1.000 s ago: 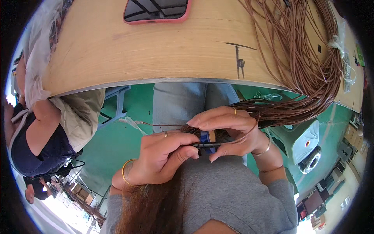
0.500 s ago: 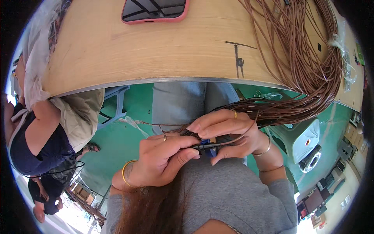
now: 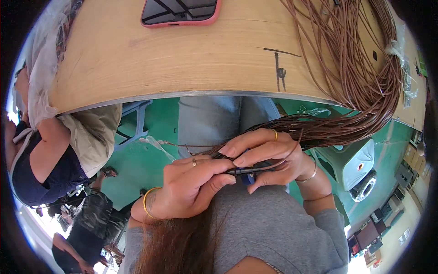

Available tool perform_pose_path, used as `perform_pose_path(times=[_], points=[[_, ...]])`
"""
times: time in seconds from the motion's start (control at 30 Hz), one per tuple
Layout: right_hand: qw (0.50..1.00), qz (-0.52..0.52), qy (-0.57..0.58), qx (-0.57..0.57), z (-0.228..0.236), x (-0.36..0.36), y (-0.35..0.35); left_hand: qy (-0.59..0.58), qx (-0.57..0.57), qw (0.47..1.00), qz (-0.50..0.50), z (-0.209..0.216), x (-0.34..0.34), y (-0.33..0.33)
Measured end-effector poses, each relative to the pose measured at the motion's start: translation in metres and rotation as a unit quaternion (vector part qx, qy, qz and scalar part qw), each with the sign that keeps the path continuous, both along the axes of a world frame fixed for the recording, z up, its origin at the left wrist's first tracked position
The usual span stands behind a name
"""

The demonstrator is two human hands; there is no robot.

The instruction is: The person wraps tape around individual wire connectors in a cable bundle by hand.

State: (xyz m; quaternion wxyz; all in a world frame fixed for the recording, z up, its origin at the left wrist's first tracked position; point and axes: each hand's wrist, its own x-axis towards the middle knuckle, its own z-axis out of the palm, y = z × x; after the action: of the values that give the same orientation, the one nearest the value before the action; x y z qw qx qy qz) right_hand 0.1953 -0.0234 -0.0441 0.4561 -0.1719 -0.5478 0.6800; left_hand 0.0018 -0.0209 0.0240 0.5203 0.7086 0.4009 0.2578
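The left hand (image 3: 189,181) is pinching a slim black cylinder (image 3: 242,171). The right hand (image 3: 280,159) is holding a small blue object (image 3: 248,179).

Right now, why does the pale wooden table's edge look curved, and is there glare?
Head view: the fisheye lens bows the table edge; same view: reflections cross the glossy black phone in its pink case; same view: lower left partly blown white.
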Motion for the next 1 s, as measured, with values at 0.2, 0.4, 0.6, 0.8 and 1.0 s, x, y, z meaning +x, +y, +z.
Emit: perform_pose_path(times=[0.2, 0.4, 0.6, 0.8, 1.0], points=[[0.999, 0.02, -0.033, 0.026, 0.008, -0.002, 0.003, 0.034, 0.102, 0.994, -0.007, -0.003, 0.003, -0.005], [0.998, -0.018, 0.049, -0.032, 0.006, -0.012, -0.007, 0.067, 0.248, 0.965, -0.043, -0.002, 0.004, -0.001], [0.969, -0.033, 0.153, -0.193, 0.015, -0.023, -0.015, 0.073, 0.328, 0.941, -0.032, -0.011, 0.002, -0.006], [0.988, -0.048, 0.043, -0.142, 0.013, -0.02, -0.013, 0.105, 0.354, 0.927, -0.062, -0.01, 0.0, -0.006], [0.992, -0.11, -0.005, -0.063, 0.01, -0.019, -0.009, 0.081, 0.044, 0.993, -0.079, 0.009, 0.005, 0.006]])
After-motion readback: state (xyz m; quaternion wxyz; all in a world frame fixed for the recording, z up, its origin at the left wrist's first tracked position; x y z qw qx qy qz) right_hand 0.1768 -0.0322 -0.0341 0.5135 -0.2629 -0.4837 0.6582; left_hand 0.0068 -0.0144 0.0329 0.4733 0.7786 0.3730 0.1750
